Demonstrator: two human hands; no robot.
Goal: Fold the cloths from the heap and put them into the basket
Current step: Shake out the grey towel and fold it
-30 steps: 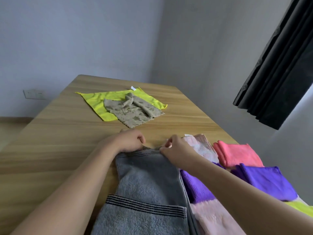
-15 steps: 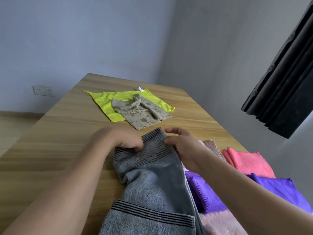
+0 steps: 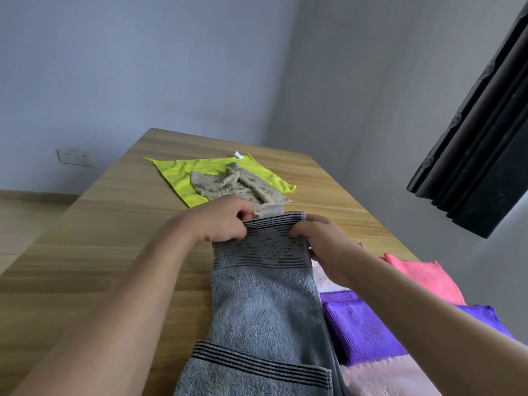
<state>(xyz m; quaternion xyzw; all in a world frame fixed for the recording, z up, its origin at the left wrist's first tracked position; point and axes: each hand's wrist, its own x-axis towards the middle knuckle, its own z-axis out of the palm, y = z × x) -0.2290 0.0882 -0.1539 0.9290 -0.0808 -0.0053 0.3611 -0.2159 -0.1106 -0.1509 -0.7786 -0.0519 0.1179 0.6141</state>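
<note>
A grey towel (image 3: 265,304) with black stripes lies lengthwise on the wooden table (image 3: 85,252), stretched away from me. My left hand (image 3: 223,221) grips its far left corner and my right hand (image 3: 323,241) pinches its far right corner. Beyond them a beige patterned cloth (image 3: 228,187) lies crumpled on a flat yellow-green cloth (image 3: 183,172). To the right sit folded cloths: a purple one (image 3: 360,324), a coral pink one (image 3: 423,278) and a pale pink one (image 3: 380,375). No basket is in view.
The table's right edge runs close to a grey wall. A dark curtain (image 3: 480,144) hangs at the upper right. A wall socket (image 3: 74,157) is at the far left, above a wooden floor.
Both hands have carried the towel's far end farther away across the table, toward the beige cloth, drawing the towel out longer. The camera has tilted up a little.
</note>
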